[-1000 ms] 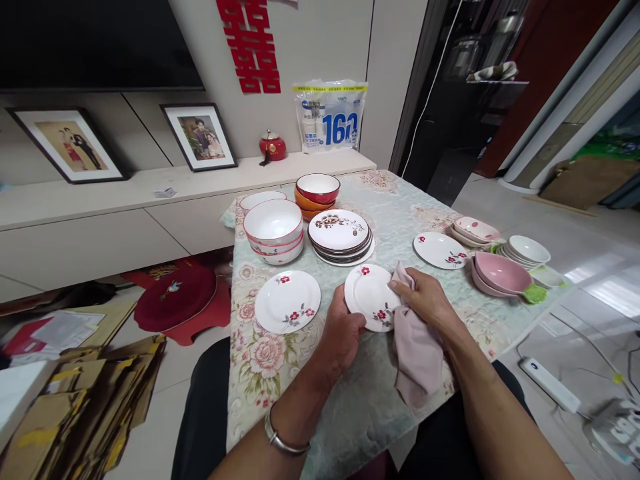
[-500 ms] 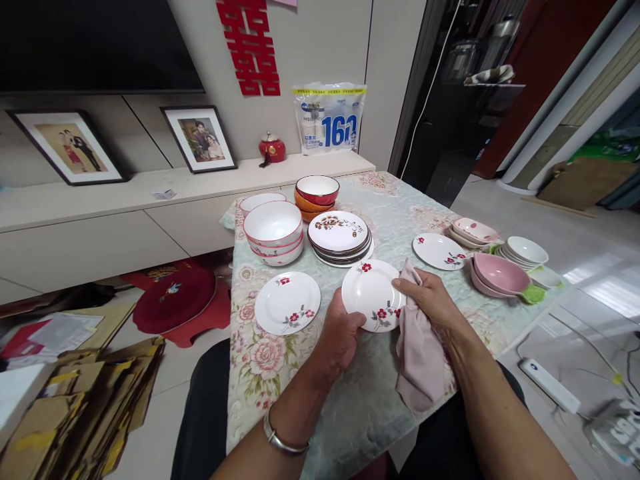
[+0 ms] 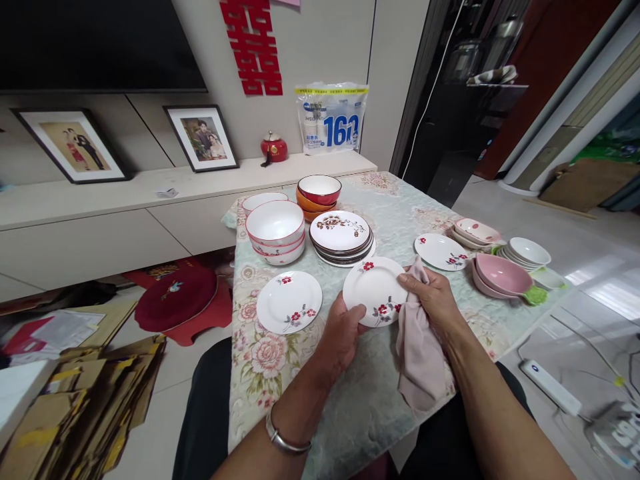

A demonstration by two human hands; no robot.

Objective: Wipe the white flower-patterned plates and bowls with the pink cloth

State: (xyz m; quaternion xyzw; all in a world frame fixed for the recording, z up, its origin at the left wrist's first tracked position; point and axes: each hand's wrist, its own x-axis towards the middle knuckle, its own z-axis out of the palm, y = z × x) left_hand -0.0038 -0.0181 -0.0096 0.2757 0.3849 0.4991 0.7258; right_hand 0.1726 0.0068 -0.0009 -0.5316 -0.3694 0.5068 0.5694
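A white plate with red flowers is held up above the near part of the table. My left hand grips its lower left edge, thumb on top. With my right hand I pinch a pinkish cloth against the plate's right rim; the cloth hangs down in folds. To the left lies a matching flowered plate, and another flowered plate lies on the right. Just behind the held plate is a stack of brown-patterned plates.
White bowls with pink rims and red and orange bowls are stacked at the back left. Pink bowls and small white bowls stand at the right edge. A red stool and flattened cardboard are on the floor.
The held plate has tilted slightly and risen a little. My right hand has shifted slightly along its right rim with the cloth. The dishes on the table have stayed put.
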